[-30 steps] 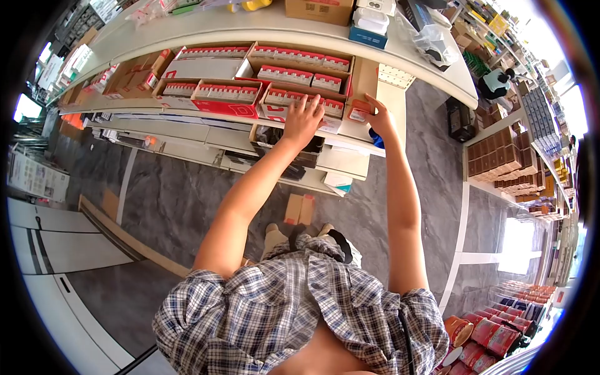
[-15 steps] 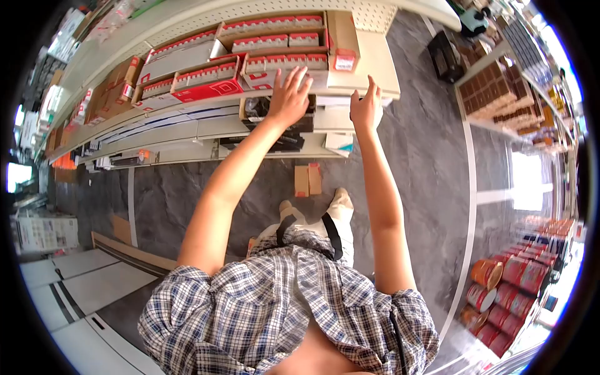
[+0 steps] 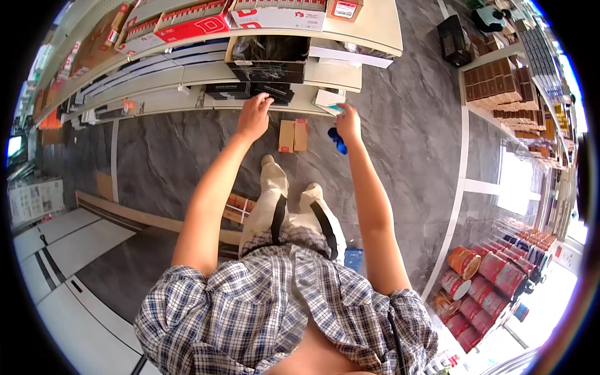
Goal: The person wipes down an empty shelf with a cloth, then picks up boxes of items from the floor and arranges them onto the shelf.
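My left hand (image 3: pixel 255 117) hangs in front of the lower shelf, its fingers loosely bent and slightly apart, with nothing visible in them. Just beyond its fingertips lie dark flat boxes (image 3: pixel 229 91) on the bottom shelf. My right hand (image 3: pixel 350 123) is closed, and a bright blue crumpled-looking item (image 3: pixel 337 141) sticks out below it; its exact kind is unclear. A white packet (image 3: pixel 329 99) with a teal part lies on the shelf corner near that hand. Two brown cardboard boxes (image 3: pixel 287 136) stand on the floor between my hands and feet.
Red and white cartons (image 3: pixel 195 22) fill the upper shelf (image 3: pixel 369 31). Below it sits an open black box (image 3: pixel 265 70). White panels (image 3: pixel 75 256) lie at the lower left, an open carton (image 3: pixel 238 208) beside my leg, and red buckets (image 3: pixel 502 275) at the right. A person (image 3: pixel 490 19) is at the far right.
Both hands have come down and back from the upper shelf's cartons to the lower shelf's level. The right hand has closed, and a blue item now shows at it. My feet have shifted.
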The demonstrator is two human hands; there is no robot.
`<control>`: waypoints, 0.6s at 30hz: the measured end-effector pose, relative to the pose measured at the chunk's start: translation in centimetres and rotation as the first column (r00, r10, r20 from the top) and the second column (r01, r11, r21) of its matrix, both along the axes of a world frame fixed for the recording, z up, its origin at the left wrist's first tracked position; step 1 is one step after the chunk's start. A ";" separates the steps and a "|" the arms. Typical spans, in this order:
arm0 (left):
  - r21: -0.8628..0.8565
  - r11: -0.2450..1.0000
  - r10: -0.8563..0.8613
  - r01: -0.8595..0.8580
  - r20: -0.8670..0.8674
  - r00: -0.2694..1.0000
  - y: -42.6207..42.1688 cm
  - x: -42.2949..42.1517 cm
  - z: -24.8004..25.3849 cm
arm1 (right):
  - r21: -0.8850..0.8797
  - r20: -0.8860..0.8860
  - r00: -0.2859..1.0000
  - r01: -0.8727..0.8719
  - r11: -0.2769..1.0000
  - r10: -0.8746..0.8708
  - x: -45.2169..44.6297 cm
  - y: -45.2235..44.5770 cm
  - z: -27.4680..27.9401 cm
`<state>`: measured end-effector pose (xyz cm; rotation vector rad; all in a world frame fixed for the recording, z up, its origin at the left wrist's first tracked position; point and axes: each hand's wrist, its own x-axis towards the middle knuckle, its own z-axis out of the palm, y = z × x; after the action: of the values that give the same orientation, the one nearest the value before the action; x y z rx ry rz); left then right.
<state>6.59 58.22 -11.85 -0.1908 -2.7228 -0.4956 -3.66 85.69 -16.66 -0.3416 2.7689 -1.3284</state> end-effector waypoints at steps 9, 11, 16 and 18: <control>0.102 0.981 0.148 -0.166 0.166 0.975 6.4 4.8 -14.0 | -0.069 0.426 0.900 0.135 0.989 -0.093 5.8 3.7 -11.8; 0.091 0.965 0.210 -0.245 0.292 0.933 7.0 5.7 -18.9 | 0.012 0.455 0.885 0.103 0.995 -0.097 7.0 3.0 -15.7; 0.026 0.931 0.311 -0.364 0.469 0.827 7.2 6.3 -32.2 | 0.140 0.383 0.921 0.023 0.990 -0.075 7.9 0.3 -30.6; -0.013 0.907 0.366 -0.421 0.520 0.772 7.6 6.3 -37.5 | 0.202 0.503 0.855 0.024 0.979 -0.125 7.8 -1.0 -34.7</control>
<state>12.92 65.85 -49.34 0.6291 -3.1040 -0.6310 4.18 84.72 -51.39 0.1236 2.4327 -0.9696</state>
